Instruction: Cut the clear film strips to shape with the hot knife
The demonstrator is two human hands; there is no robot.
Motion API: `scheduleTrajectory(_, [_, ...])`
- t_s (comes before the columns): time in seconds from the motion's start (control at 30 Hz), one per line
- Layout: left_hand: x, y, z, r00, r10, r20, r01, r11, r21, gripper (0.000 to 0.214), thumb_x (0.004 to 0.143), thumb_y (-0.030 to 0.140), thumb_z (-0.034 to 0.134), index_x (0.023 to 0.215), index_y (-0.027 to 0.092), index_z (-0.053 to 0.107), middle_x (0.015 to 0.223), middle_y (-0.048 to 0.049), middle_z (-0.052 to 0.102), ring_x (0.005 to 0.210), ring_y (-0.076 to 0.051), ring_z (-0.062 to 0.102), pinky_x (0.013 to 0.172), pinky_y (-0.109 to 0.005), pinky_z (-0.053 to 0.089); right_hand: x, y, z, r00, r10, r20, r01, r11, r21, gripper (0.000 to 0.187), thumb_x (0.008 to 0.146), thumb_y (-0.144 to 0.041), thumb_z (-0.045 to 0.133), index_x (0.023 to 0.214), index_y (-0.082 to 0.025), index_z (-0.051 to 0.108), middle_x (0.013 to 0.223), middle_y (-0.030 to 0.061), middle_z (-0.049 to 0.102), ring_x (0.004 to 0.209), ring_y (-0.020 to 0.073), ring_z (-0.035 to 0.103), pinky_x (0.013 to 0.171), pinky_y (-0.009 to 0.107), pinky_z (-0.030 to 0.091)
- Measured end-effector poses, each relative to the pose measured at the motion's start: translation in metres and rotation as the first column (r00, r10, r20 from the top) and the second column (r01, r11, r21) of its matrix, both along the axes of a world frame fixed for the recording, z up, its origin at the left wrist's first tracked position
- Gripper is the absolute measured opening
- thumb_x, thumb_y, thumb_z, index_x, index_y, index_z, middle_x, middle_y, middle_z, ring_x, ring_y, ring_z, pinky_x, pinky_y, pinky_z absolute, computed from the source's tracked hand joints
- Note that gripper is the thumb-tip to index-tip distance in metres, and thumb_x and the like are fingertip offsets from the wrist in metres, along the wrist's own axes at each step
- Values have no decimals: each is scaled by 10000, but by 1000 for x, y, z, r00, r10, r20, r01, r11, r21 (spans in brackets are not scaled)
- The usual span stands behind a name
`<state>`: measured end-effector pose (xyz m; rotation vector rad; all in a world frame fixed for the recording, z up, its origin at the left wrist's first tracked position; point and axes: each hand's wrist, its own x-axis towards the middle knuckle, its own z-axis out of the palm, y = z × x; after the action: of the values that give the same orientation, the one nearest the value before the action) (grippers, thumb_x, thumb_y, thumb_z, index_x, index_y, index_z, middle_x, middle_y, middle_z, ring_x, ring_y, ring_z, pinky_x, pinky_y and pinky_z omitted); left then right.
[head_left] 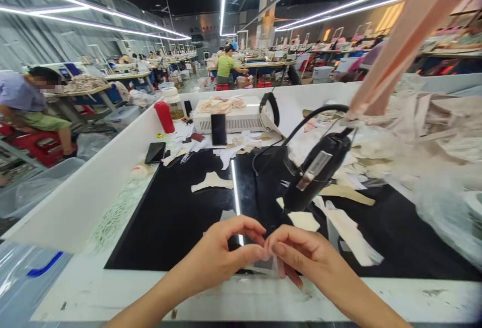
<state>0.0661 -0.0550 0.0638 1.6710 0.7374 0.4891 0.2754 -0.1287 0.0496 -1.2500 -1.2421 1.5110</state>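
Above the front edge of a black mat (169, 217), my left hand (229, 250) and my right hand (301, 252) meet at the fingertips. Both are closed in a pinch. A thin, see-through piece (265, 266) shows just below the fingers; whether they grip it is not clear. Behind my right hand hangs a black handheld machine (316, 170) with a cable, tied to a peach cloth strip (399, 51). Pale cut pieces (305, 220) lie under it, and a long cream piece (354, 232) is to the right. Another cream piece (212, 181) lies further back.
White walls (75, 202) border the table. At the back are a white box (229, 112), a red cone (164, 117) and two dark phones (218, 129). Pale fabric (425, 127) and plastic bags pile up on the right. Co-workers (226, 64) sit further off.
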Motion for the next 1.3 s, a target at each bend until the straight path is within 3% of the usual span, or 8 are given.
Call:
scheduleTrajectory(0.1, [-1,-3,-6,998,42,44,-31,974,-226,349,801,478,809,925,169,703,782,-8,643,714,-129,563,675,-239,442,-8,5,-7,999,-44,-9,44,999,-30,489,862,-675,669,845,-187,706,619,-14,589,502,82,464,483,206,348])
scheduleTrajectory(0.2, [-6,-3,-12,991,97,87,-60,931,-359,444,751,555,829,793,154,640,690,25,551,603,-82,420,578,-224,323,-13,5,-10,996,-88,-33,85,993,-82,507,866,-693,645,880,-191,716,655,-2,578,570,111,490,490,212,342])
scheduleTrajectory(0.37, [-12,-2,-19,992,120,44,-97,929,-358,411,769,520,821,782,150,644,645,47,502,583,-75,365,566,-232,275,-20,8,-13,994,-110,3,109,986,-126,622,795,-775,643,1020,-203,733,691,2,605,538,100,446,503,227,351])
scheduleTrajectory(0.53, [-20,1,-22,993,115,-13,-113,937,-329,296,787,420,791,802,143,688,639,46,504,590,-83,386,575,-231,298,-17,12,-21,987,-58,147,75,991,-110,462,781,-667,725,890,-219,740,664,-16,592,525,102,439,494,234,368])
scheduleTrajectory(0.67, [-28,5,-21,988,146,-53,-155,925,-348,256,747,371,813,797,152,690,659,37,551,620,-92,455,607,-226,354,-15,12,-19,969,-129,211,149,985,-85,419,793,-642,716,847,-228,751,680,-13,615,532,118,489,549,264,408])
scheduleTrajectory(0.9, [-43,7,-29,958,285,-19,-268,873,-409,400,714,491,854,800,154,656,705,15,630,675,-118,596,739,-275,529,-13,14,-20,961,-195,195,217,972,-96,423,775,-637,736,756,-216,708,648,-16,613,521,119,507,550,268,405])
scheduleTrajectory(1.17, [-48,5,-35,914,404,-27,-360,779,-514,525,682,599,865,766,170,574,603,53,566,537,-65,502,582,-208,526,-10,17,-33,967,-200,158,224,962,-154,508,763,-676,747,670,-202,594,591,-38,565,484,90,470,526,253,353])
scheduleTrajectory(1.3, [-48,6,-39,910,415,-22,-362,765,-533,513,707,584,854,725,167,554,559,54,542,488,-53,464,525,-179,479,-13,16,-33,972,-220,82,232,950,-208,553,758,-666,769,623,-189,524,540,-57,498,461,63,407,511,233,281])
